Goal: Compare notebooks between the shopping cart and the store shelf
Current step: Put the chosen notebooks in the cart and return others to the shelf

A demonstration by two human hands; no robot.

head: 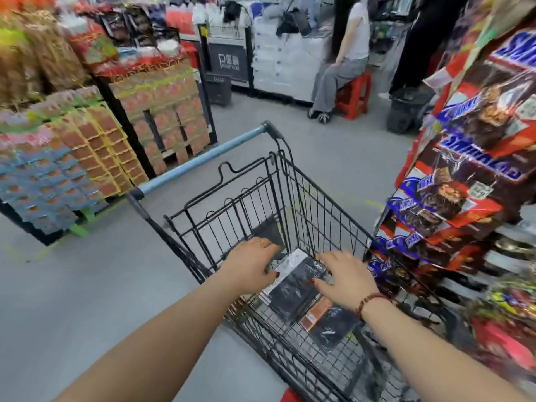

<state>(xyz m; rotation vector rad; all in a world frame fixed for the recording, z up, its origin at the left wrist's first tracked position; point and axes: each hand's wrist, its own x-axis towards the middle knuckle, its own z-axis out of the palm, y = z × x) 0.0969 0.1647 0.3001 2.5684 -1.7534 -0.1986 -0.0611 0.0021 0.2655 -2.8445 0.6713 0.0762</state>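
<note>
Notebook (295,288) low inside wire shopping cart (203,161), partly over second notebook (333,324). Left hand (252,265) gripping its left edge, thumb on cover, fingers curled. Right hand (346,277) resting on right edge, fingers spread, nearly straight.

The shopping cart (203,161) is open at the top and free from above; its wire walls close the sides, and notebooks (293,288) cover part of its bottom. A chocolate display (464,169) stands just beside its right wall. Left, bare floor (87,285) lies wide between cart and stacked boxes (95,158); ahead, a seated person (358,33) and a black bin (406,111) stand well apart.
</note>
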